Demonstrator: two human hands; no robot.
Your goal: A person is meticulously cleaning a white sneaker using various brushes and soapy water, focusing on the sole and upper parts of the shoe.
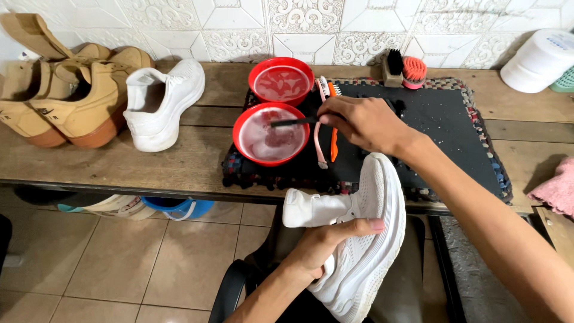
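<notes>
White sneaker (359,239), the one being handled, is held off the bench, below its front edge, sole side turned up and toe pointing toward the mat (454,119). It is gripped at the heel end by the left hand (326,245), whose fingers are closed around the collar with the thumb laid across the top; the left forearm rises from the lower edge of the view. A slip could be caused by that one-ended grip if wet suds make the fabric slick, and the shoe would drop to the tiled floor (119,263).

Further left on the bench, a pair of tan shoes (66,96) and a second white sneaker (164,101) are set near the back wall, close enough to be splashed.

A thin dark brush (296,121) is pinched in the right hand (365,122), fingers closed on the handle, its tip dipped in the near red bowl (270,133) of cloudy water. The right arm is stretched diagonally over the mat, wrist bent down. That bowl sits near the front edge; it could be tipped by a hard push of the brush, or drips could be carried onto the mat. A second red bowl (281,81) is set behind it.
</notes>
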